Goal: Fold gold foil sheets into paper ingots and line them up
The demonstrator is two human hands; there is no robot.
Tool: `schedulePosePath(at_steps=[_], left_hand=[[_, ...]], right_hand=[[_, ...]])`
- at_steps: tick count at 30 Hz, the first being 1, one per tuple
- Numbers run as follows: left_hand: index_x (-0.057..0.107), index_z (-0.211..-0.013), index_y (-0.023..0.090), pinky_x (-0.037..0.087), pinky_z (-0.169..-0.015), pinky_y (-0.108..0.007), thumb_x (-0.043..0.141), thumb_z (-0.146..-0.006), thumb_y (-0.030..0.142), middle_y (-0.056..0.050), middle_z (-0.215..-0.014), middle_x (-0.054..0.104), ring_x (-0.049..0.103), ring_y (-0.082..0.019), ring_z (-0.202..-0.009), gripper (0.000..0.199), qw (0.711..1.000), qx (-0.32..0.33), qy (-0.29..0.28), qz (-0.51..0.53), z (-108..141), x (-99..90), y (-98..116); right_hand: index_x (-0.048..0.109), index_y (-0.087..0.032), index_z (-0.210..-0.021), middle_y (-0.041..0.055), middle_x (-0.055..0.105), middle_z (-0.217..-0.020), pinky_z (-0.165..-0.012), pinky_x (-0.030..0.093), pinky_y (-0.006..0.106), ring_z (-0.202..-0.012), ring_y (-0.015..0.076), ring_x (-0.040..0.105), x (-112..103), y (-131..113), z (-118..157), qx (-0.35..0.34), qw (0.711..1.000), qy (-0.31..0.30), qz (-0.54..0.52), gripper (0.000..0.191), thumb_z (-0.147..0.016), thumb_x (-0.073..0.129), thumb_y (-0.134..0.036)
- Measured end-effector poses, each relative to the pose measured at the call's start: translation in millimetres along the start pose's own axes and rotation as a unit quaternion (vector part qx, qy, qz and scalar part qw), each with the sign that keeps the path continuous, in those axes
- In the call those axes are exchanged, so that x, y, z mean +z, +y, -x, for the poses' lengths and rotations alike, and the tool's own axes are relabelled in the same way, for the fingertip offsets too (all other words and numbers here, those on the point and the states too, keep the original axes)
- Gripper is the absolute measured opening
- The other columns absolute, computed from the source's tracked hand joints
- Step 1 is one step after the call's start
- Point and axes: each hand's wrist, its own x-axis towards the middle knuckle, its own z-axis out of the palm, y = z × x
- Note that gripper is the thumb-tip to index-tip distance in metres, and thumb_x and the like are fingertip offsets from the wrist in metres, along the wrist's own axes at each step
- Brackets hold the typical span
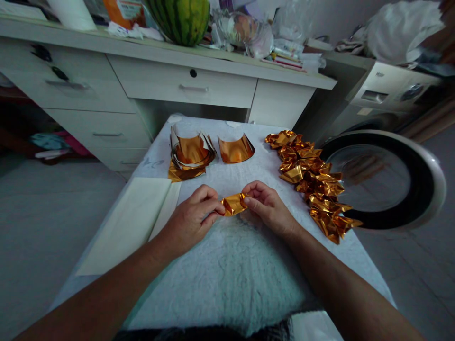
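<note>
Between my hands, above the cloth-covered table [231, 279], is a small piece of folded gold foil paper [233, 204]. My left hand [195, 215] pinches its left end with thumb and fingers. Its right end is pinched by my right hand [268, 206]. A curled stack of gold foil sheets [192, 150] stands beyond my left hand, and a single curved foil sheet [236, 149] lies to the right of it. Along the table's right side runs a heap of folded gold foil pieces [313, 182].
White paper sheets [124, 222] lie on the table's left. Behind stands a white desk [185, 85] with drawers, bearing a watermelon [179, 21] and clutter. On the right, a washing machine's round door [384, 180] hangs open close to the table edge.
</note>
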Motion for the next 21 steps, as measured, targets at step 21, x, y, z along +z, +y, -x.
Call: schedulePosePath(at_steps=[21], left_hand=[[0.057,-0.11,0.021,0.048,-0.076,-0.028,0.05,-0.095,0.025,-0.001,-0.093,0.067,0.064,-0.015,-0.084,0.017,0.998,-0.054,-0.036,0.013,0,-2.0,10]], right_hand=[[0.054,-0.022,-0.088,-0.0023,0.055,-0.07,-0.054,0.039,0.023,-0.061,0.0117,0.051,4,-2,3,-0.077,0.983,0.045,0.161,0.009,-0.084,0.06,-0.027]])
